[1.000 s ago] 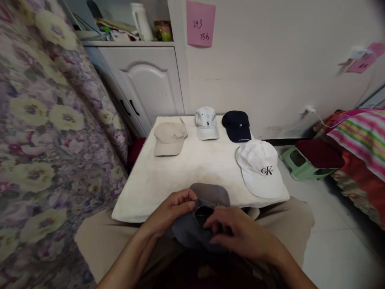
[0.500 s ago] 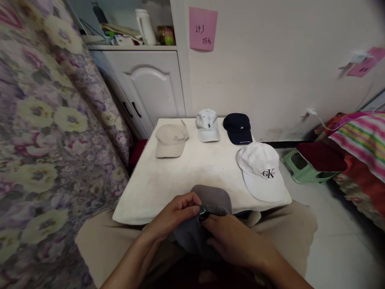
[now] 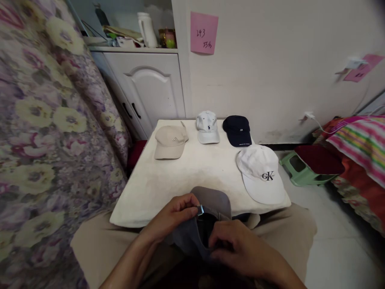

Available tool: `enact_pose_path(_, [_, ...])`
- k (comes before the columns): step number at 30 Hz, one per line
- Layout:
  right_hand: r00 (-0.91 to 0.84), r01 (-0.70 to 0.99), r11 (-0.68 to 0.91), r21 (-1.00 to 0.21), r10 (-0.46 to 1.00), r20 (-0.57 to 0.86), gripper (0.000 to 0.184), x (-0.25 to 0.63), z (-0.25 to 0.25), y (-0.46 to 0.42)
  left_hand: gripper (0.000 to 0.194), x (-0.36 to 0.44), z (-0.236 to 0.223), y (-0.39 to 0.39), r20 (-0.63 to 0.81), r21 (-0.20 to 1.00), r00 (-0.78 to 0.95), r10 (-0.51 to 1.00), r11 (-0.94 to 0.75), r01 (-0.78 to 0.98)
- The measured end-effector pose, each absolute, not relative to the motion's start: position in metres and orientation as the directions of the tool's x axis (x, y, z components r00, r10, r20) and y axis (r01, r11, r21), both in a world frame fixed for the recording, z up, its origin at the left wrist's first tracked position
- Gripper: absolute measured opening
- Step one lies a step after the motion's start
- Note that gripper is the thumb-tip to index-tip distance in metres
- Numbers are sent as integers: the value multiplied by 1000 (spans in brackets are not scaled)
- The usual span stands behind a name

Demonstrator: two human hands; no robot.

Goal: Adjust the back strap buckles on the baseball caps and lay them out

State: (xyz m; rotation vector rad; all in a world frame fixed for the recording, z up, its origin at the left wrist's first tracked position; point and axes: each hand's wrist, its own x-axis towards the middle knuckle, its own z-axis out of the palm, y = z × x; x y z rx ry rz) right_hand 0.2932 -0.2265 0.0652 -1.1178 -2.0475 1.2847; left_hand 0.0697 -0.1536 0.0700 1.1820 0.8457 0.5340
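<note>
A grey baseball cap (image 3: 212, 197) lies at the near table edge and over my lap, its brim on the table and its back opening towards me. My left hand (image 3: 177, 212) pinches the strap end by a small metal buckle (image 3: 200, 210). To the right of the opening, my right hand (image 3: 236, 245) is closed with curled fingers at the cap's edge; its fingertips are partly hidden. Further back are a beige cap (image 3: 170, 142), a pale cap with a small dark emblem (image 3: 208, 127), a navy cap (image 3: 237, 130) and a large white cap (image 3: 263, 172).
The caps rest on a cream-covered table (image 3: 150, 188). A floral curtain (image 3: 60, 140) hangs on the left, beside a white cabinet (image 3: 150, 84). A green stool (image 3: 300, 168) with a dark red top stands at right, near a bed with a striped cover (image 3: 357, 136).
My right hand has drawn back from the buckle, down and to the right, so more of the cap's dark inside shows. My left hand keeps its pinch near the buckle.
</note>
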Motion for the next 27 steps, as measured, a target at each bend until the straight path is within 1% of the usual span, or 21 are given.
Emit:
enact_pose_path(3, [-570, 361, 307, -881, 820, 52, 11, 290, 68, -227, 24, 66, 71, -151, -273, 955, 596, 755, 288, 72])
enact_pose_path(5, [-592, 305, 341, -889, 799, 103, 10, 291, 70, -227, 24, 64, 72, -150, -264, 959, 608, 749, 268, 86])
enact_pose_path(6, [-577, 270, 344, -899, 806, 135, 11, 293, 69, -226, 24, 63, 71, -150, -258, 962, 615, 745, 260, 89])
enact_pose_path(7, [-534, 235, 341, -910, 828, 172, 12, 297, 68, -226, 24, 63, 71, -150, -252, 964, 622, 741, 252, 90])
enact_pose_path(9, [-367, 184, 331, -926, 897, 248, 13, 305, 63, -223, 23, 63, 69, -152, -247, 965, 633, 734, 247, 90])
enact_pose_path(11, [-191, 167, 297, -940, 945, 265, 15, 314, 54, -217, 23, 63, 67, -154, -256, 962, 638, 726, 255, 97])
enact_pose_path(12, [-164, 149, 259, -954, 958, 234, 19, 317, 48, -213, 23, 64, 66, -154, -264, 960, 639, 723, 260, 102])
enact_pose_path(13, [-196, 112, 195, -974, 966, 171, 25, 320, 42, -210, 23, 63, 65, -154, -270, 959, 638, 721, 263, 108])
enact_pose_path(15, [-340, 32, 33, -999, 940, 20, 34, 321, 30, -204, 24, 63, 64, -154, -273, 959, 639, 719, 257, 121])
enact_pose_path(17, [-432, -9, -102, -995, 898, -89, 32, 319, 20, -201, 23, 63, 64, -153, -264, 963, 644, 718, 233, 135])
enact_pose_path(18, [-443, -27, -143, -989, 889, -116, 30, 317, 17, -200, 23, 63, 65, -153, -256, 966, 648, 717, 215, 144])
enact_pose_path(20, [-435, -76, -181, -980, 891, -131, 29, 314, 13, -200, 22, 65, 66, -152, -241, 970, 657, 714, 177, 164])
enact_pose_path(24, [-414, -174, -192, -966, 904, -105, 32, 312, 13, -202, 20, 69, 65, -152, -252, 965, 670, 698, 125, 232])
enact_pose_path(27, [-457, -206, -224, -952, 883, -109, 31, 311, 16, -206, 19, 70, 65, -152, -269, 958, 685, 677, 112, 264])
